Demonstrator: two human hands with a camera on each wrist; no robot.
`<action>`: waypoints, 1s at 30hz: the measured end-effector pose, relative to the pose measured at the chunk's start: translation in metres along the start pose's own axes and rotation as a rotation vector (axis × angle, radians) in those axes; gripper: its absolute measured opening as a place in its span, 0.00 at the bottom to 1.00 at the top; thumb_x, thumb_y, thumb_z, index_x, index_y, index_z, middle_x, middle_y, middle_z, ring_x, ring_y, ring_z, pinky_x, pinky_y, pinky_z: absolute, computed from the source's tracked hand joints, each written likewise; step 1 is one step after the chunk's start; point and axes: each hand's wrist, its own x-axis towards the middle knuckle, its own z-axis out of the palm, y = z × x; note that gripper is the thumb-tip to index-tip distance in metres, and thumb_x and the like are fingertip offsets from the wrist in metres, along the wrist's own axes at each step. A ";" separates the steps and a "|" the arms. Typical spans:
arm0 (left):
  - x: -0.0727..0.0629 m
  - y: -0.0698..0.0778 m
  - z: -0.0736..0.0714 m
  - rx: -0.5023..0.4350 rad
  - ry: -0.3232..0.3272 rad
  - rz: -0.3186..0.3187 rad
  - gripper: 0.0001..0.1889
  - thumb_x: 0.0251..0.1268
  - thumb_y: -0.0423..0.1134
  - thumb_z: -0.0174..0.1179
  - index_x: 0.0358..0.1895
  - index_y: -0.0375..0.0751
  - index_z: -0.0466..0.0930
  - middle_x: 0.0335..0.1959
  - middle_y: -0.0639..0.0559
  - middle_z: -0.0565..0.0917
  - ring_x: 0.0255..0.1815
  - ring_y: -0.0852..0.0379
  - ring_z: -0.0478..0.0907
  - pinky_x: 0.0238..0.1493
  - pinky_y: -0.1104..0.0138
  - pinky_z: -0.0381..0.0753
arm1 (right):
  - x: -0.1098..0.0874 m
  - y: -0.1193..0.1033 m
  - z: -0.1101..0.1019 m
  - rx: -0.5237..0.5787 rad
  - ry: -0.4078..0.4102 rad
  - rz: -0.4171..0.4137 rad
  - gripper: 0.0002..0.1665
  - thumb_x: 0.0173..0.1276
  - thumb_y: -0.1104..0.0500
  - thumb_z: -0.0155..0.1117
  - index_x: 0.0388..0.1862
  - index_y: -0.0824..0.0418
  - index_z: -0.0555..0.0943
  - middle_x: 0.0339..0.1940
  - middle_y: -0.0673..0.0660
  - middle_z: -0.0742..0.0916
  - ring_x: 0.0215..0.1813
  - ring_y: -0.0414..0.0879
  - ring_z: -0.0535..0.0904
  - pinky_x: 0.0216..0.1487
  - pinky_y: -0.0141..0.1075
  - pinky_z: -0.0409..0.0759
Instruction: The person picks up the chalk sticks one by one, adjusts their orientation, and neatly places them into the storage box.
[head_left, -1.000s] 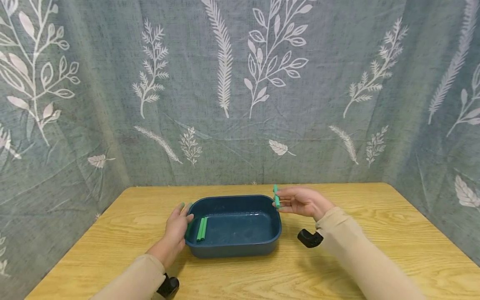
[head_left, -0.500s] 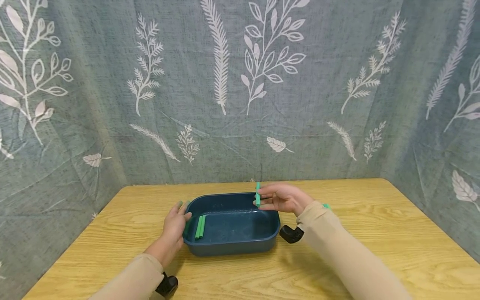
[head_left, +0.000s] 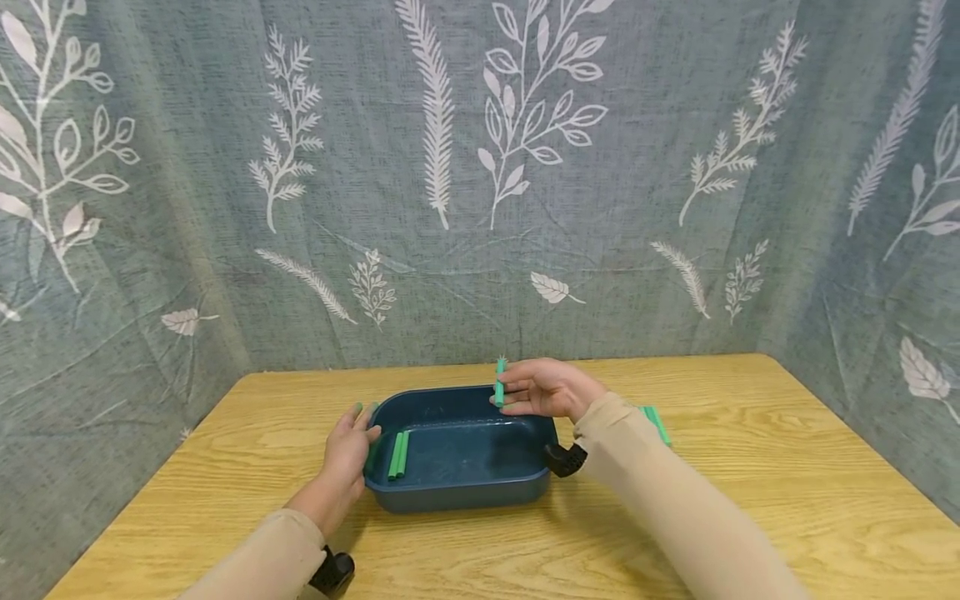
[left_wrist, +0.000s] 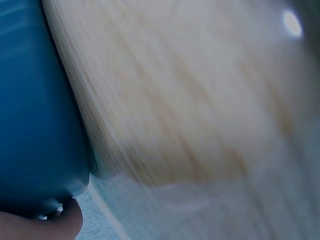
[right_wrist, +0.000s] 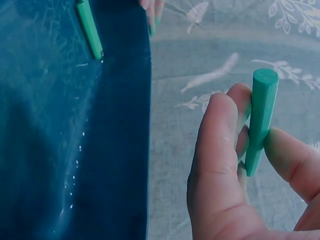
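Note:
A dark blue basin (head_left: 461, 496) stands on the table with two green chalk sticks (head_left: 398, 455) side by side at its left end. My left hand (head_left: 345, 458) holds the basin's left rim, its thumb over the edge and its fingers along the outer wall. Above the far right part of the basin, my right hand (head_left: 551, 387) pinches another green chalk stick (head_left: 499, 383) between thumb and fingers. In the right wrist view, this faceted stick (right_wrist: 262, 110) points upward and tilts slightly. The left wrist view shows the basin's outer wall (left_wrist: 40, 115) and a fingertip at its corner.
More green chalk sticks (head_left: 655, 423) lie on the wooden table (head_left: 750, 467) to the right, partly hidden by the right sleeve. A patterned cloth (head_left: 480, 275) hangs behind the table and along both sides. Black wrist cameras sit beneath both forearms.
My right hand has carried its chalk stick leftward from the basin's right rim to over the far side. Chalk sticks on the right have come into view. The left hand keeps its place.

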 end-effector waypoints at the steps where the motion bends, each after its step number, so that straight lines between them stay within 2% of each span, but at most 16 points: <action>1: 0.000 0.000 0.000 0.003 0.000 0.000 0.30 0.78 0.28 0.36 0.77 0.33 0.36 0.78 0.36 0.38 0.76 0.34 0.32 0.74 0.42 0.37 | 0.002 0.000 0.000 0.009 0.000 0.003 0.33 0.78 0.66 0.46 0.77 0.66 0.50 0.74 0.73 0.59 0.73 0.63 0.60 0.70 0.49 0.63; 5: 0.001 -0.001 0.000 0.009 -0.006 0.005 0.30 0.78 0.28 0.36 0.77 0.33 0.36 0.78 0.36 0.37 0.76 0.34 0.32 0.73 0.42 0.38 | 0.010 0.000 0.004 -0.004 -0.013 0.027 0.35 0.78 0.67 0.47 0.78 0.63 0.48 0.74 0.73 0.59 0.72 0.63 0.61 0.70 0.50 0.64; 9: 0.001 -0.001 -0.001 0.017 -0.005 0.005 0.30 0.79 0.28 0.36 0.77 0.33 0.36 0.78 0.36 0.38 0.76 0.34 0.33 0.73 0.42 0.39 | 0.020 0.001 0.012 -0.104 -0.026 0.068 0.32 0.78 0.66 0.48 0.77 0.63 0.53 0.72 0.72 0.63 0.72 0.64 0.62 0.69 0.52 0.65; 14: -0.001 0.000 -0.001 0.037 0.000 0.009 0.32 0.78 0.27 0.37 0.77 0.33 0.33 0.78 0.37 0.42 0.76 0.34 0.38 0.74 0.42 0.40 | 0.035 0.006 0.024 -0.222 -0.011 0.108 0.28 0.76 0.67 0.50 0.72 0.68 0.60 0.72 0.71 0.63 0.71 0.65 0.62 0.68 0.51 0.68; 18: 0.000 0.000 0.000 0.040 -0.003 0.018 0.33 0.77 0.27 0.37 0.77 0.32 0.30 0.77 0.36 0.45 0.76 0.33 0.40 0.73 0.42 0.41 | 0.047 0.013 0.033 -0.275 0.002 0.128 0.25 0.75 0.69 0.52 0.68 0.71 0.63 0.68 0.72 0.67 0.68 0.65 0.66 0.64 0.50 0.72; 24: -0.001 -0.003 0.002 0.030 -0.009 0.019 0.33 0.77 0.26 0.37 0.76 0.32 0.29 0.77 0.35 0.45 0.76 0.32 0.38 0.73 0.41 0.41 | 0.059 0.020 0.040 -0.326 0.009 0.184 0.28 0.73 0.70 0.54 0.70 0.73 0.61 0.59 0.71 0.74 0.65 0.65 0.70 0.62 0.49 0.74; 30: 0.001 0.000 0.000 0.036 0.012 0.015 0.33 0.77 0.27 0.37 0.77 0.32 0.31 0.77 0.36 0.46 0.76 0.33 0.40 0.73 0.42 0.42 | 0.071 0.022 0.050 -0.416 -0.041 0.241 0.21 0.74 0.70 0.54 0.64 0.75 0.70 0.56 0.69 0.78 0.65 0.62 0.72 0.61 0.45 0.76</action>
